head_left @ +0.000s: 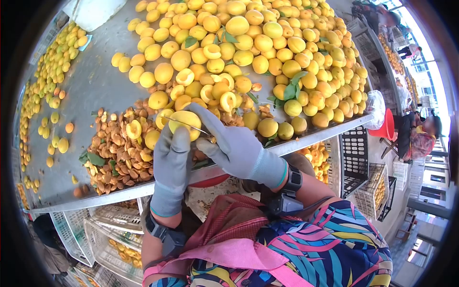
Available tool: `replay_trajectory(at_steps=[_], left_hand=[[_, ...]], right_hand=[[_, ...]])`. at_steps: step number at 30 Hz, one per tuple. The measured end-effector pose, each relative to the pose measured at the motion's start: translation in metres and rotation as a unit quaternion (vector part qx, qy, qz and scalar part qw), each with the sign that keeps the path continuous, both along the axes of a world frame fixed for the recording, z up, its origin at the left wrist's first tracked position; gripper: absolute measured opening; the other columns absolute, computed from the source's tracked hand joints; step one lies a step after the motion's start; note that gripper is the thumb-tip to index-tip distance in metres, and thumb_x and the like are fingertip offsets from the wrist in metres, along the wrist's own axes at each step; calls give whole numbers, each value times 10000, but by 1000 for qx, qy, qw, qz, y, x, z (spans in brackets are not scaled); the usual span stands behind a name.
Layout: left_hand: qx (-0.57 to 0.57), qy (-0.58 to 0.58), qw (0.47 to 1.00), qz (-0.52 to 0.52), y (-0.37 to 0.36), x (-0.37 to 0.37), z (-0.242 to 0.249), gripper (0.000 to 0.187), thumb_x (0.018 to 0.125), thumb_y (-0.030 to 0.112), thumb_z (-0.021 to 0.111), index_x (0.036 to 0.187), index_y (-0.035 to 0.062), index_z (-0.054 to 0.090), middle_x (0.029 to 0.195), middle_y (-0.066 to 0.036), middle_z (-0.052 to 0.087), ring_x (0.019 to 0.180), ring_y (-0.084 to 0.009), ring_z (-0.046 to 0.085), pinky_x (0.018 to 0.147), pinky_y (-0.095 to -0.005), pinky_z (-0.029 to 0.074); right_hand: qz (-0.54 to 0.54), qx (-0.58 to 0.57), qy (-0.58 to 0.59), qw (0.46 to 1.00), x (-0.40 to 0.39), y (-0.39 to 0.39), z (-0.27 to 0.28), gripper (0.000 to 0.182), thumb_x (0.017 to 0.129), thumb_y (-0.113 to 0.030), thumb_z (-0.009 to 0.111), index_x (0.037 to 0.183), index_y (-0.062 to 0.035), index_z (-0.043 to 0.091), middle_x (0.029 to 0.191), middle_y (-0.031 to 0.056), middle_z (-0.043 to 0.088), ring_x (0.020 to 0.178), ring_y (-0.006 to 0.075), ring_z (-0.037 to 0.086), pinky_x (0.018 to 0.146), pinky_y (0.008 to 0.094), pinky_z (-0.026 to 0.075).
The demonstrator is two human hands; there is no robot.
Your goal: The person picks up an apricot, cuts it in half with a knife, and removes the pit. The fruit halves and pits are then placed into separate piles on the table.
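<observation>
My left hand (pixel 173 165), in a grey glove, is closed around a yellow apricot (pixel 187 122) above the front edge of the metal table. A thin knife blade (pixel 184 123) lies across that fruit, and my gloved right hand (pixel 241 150) grips its other end; the handle is hidden in the fingers. The right index finger rests along the apricot's far side. Just beyond the hands are halved apricots (pixel 228 100). Close by on the left lies a heap of brown apricot pits (pixel 117 150) with a few green leaves.
Whole apricots (pixel 272 43) cover the table's far right. Greener fruit (pixel 55 62) lies along the left. Below the metal edge (pixel 119 194) stand plastic crates (pixel 110 248), some holding fruit halves. A red bucket (pixel 384 125) and a seated person (pixel 420 138) are at the right.
</observation>
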State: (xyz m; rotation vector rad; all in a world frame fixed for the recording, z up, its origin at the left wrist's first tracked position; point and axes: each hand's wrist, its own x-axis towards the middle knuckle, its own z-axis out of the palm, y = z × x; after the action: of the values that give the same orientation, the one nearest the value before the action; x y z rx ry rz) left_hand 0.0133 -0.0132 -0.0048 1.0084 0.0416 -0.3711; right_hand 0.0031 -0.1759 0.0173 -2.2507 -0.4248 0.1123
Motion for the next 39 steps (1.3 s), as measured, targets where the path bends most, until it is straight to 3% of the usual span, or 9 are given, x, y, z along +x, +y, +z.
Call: replay_trajectory(at_steps=[2,5,12,17,26,28,30,31,39], left_hand=[[196,-175,964,29,-3,3,11,567,920,315,595,1328,-37,418,1189,-94,550,1048,-144,541,913,-274,445],[226,-201,952,46,-4,7,10,558,929,318,580,1328,-36,419,1186,-97,552,1050,-142,539,920,-272,442],[48,61,997,16,0,3,3,507,919,263,604,1297,-39,457,1133,-86,575,1010,-139,552,890,-264,450],[228,-189,951,88,-6,6,10,490,882,253,637,1252,-38,500,1076,-75,598,965,-138,563,860,-264,457],[356,-164,918,57,32,3,-69,425,923,191,482,1274,-45,442,1106,-110,566,933,-207,567,772,-315,486],[228,-112,965,60,36,4,-81,376,926,191,479,1223,-38,468,1061,-108,579,895,-215,572,767,-333,473],[257,-163,952,41,10,7,-18,429,943,237,484,1260,-49,441,1128,-114,562,987,-214,551,866,-335,432],[293,-201,934,31,2,5,3,486,960,282,488,1297,-60,413,1194,-121,545,1080,-214,529,965,-338,391],[305,-172,932,90,1,11,-11,440,952,270,498,1240,-57,440,1148,-124,537,1003,-207,528,884,-339,427]], right_hand=[[3,-17,9,1000,1,-1,-2,693,911,-309,540,1445,-45,185,654,157,599,566,334,602,509,420,461],[1,-23,16,1000,3,0,-2,688,919,-317,524,1445,-47,173,662,161,605,585,340,610,522,426,468],[-9,-21,27,999,0,3,-5,702,916,-323,519,1446,-39,157,657,163,604,576,342,604,521,422,469],[-5,-20,11,1000,2,4,-5,717,906,-321,529,1440,-16,161,622,152,589,541,338,593,489,419,458],[-23,-45,67,996,2,11,-11,721,895,-363,493,1462,-103,133,606,143,580,502,346,574,451,432,436],[-49,-56,38,997,-2,8,-8,731,895,-342,496,1468,-101,110,590,142,569,488,343,560,458,428,430],[-3,-29,65,997,-2,5,4,746,896,-316,498,1475,-110,74,579,138,559,480,338,548,468,420,426],[13,-36,139,990,1,2,19,749,890,-296,501,1472,-125,63,789,171,637,648,365,621,592,435,478],[20,-3,131,991,3,2,11,701,887,-318,497,1460,-144,131,839,176,633,712,363,628,628,435,481]])
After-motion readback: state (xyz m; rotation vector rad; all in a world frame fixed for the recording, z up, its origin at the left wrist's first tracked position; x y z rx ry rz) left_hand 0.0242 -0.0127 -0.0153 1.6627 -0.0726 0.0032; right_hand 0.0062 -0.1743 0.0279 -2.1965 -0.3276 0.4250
